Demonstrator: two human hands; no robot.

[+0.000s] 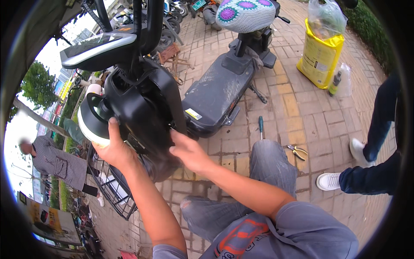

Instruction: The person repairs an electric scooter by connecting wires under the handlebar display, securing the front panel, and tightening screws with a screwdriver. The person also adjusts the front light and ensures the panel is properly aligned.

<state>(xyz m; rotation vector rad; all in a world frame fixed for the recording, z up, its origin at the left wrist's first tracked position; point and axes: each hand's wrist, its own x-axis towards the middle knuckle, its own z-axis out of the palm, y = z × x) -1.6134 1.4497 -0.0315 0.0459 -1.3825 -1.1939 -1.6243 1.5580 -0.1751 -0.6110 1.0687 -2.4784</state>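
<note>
While left hand (113, 149) cups the headlight (92, 121) and right hand (189, 152), fingers spread, presses the black front cover (144, 110) on the scooter, uneven push could crack it.

- We see a yellow sack (319, 56) standing on the brick paving (297, 112), with a clear plastic bag (325, 17) on top.
- We see a dark bottle (334, 83) just beside the sack.
- We find a screwdriver (261, 126) and pliers (296, 151) lying on the paving, apart from each other.
- We notice a crocheted seat cover (246, 14) at the top.
- We see another person's white shoes (328, 181) at the right.
- We see a wire basket (113, 190) at the lower left.
</note>
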